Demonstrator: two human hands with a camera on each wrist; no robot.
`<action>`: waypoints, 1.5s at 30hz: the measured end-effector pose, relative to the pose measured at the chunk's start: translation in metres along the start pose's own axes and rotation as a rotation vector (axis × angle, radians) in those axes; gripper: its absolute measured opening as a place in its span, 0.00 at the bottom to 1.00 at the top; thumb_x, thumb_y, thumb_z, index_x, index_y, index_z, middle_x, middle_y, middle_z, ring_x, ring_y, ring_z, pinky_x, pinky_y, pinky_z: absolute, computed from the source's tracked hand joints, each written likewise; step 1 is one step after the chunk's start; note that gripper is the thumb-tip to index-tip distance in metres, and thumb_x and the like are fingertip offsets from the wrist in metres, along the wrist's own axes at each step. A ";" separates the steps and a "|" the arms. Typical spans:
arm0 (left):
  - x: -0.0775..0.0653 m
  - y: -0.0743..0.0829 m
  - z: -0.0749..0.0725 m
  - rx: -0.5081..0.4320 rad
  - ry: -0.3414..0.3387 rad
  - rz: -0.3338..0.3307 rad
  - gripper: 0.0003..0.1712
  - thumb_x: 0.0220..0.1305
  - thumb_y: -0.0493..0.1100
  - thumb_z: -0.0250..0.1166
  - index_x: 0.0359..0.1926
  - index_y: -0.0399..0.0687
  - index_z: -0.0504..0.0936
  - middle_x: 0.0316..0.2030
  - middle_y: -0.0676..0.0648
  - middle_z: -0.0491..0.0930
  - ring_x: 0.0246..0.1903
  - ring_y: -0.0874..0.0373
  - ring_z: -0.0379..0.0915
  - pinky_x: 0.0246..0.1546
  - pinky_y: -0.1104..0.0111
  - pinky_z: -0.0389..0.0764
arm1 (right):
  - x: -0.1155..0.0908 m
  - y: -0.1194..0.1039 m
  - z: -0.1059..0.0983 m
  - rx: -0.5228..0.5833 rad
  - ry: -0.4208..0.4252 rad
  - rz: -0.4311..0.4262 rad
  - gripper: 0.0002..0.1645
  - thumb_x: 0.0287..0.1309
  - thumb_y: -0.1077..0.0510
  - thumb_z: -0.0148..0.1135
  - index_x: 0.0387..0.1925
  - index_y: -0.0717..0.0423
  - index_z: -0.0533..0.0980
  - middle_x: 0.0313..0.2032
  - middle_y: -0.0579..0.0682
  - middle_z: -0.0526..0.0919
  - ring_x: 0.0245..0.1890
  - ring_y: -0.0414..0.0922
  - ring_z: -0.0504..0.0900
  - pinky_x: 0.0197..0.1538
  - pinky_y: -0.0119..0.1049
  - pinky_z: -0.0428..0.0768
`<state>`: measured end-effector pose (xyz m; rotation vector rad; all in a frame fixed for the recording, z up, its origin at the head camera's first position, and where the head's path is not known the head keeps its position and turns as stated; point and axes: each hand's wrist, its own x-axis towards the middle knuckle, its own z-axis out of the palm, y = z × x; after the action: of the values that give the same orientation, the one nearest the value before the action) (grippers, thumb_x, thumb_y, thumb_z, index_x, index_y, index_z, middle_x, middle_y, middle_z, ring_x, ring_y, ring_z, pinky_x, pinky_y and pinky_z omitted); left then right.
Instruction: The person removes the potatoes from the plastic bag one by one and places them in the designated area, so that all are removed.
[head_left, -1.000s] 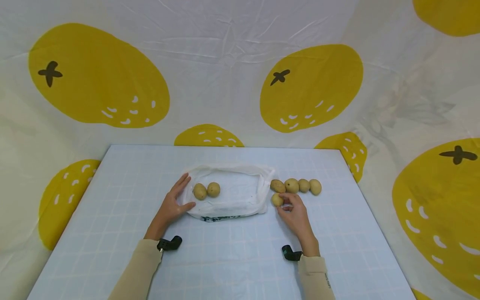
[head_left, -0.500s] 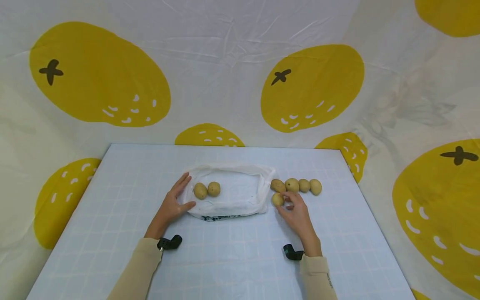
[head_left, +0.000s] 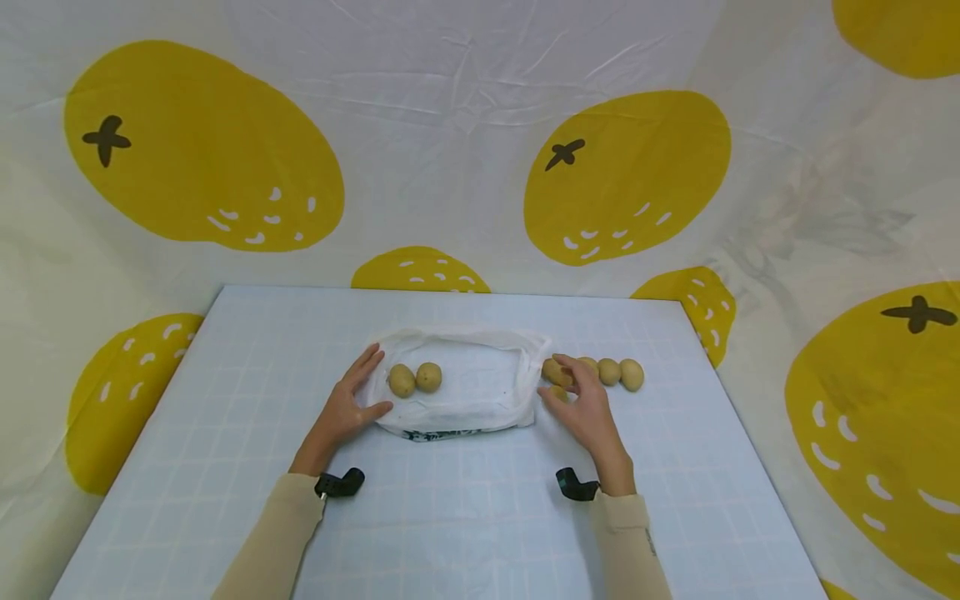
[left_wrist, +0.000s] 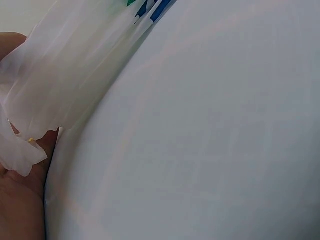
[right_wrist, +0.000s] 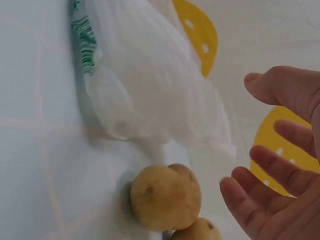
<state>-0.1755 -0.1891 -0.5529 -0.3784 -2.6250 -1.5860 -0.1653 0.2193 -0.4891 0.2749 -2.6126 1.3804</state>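
Right hand [head_left: 588,410], extended and holding nothing, has shifted slightly far and left over the near potato [right_wrist: 156,199] (just right of the white bag [head_left: 442,417], whose left end the relaxed left hand [head_left: 342,412] touches), where accidental contact could roll that rounded, unsecured potato.

From the head, looks forward and down over the table [head_left: 450,517], well back. From the left wrist, catches the bag [left_wrist: 70,70] close, at ten o'clock. From the right wrist, near, shares bag at twelve and potatoes [right_wrist: 157,197] at six with the head view.
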 end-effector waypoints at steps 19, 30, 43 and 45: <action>0.001 -0.002 0.000 -0.024 -0.001 0.008 0.52 0.55 0.38 0.77 0.78 0.41 0.62 0.81 0.41 0.51 0.81 0.38 0.40 0.77 0.35 0.44 | 0.061 -0.058 0.036 -0.018 -0.367 -0.076 0.49 0.62 0.50 0.72 0.79 0.50 0.58 0.74 0.56 0.65 0.69 0.62 0.70 0.63 0.55 0.79; 0.001 -0.003 0.000 -0.048 0.021 0.034 0.52 0.54 0.37 0.77 0.77 0.39 0.63 0.81 0.40 0.52 0.81 0.38 0.41 0.79 0.48 0.44 | 0.094 -0.076 0.064 -0.174 -0.671 -0.124 0.51 0.62 0.49 0.72 0.79 0.53 0.57 0.74 0.61 0.66 0.68 0.61 0.74 0.65 0.53 0.79; 0.001 0.000 0.001 -0.041 0.017 0.012 0.51 0.55 0.38 0.76 0.77 0.38 0.62 0.81 0.40 0.51 0.81 0.37 0.40 0.77 0.35 0.43 | 0.118 -0.065 0.102 -0.143 -0.869 -0.105 0.50 0.61 0.48 0.73 0.79 0.49 0.59 0.71 0.59 0.72 0.61 0.54 0.81 0.58 0.44 0.84; 0.001 0.000 0.001 -0.033 0.017 0.006 0.51 0.55 0.39 0.76 0.77 0.38 0.62 0.81 0.40 0.52 0.81 0.37 0.40 0.77 0.35 0.43 | 0.119 -0.063 0.107 -0.127 -0.881 -0.101 0.49 0.61 0.48 0.73 0.78 0.49 0.60 0.71 0.58 0.72 0.59 0.52 0.82 0.56 0.42 0.84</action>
<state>-0.1766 -0.1877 -0.5534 -0.3728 -2.5851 -1.6253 -0.2728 0.0865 -0.4699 1.2153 -3.2537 1.2232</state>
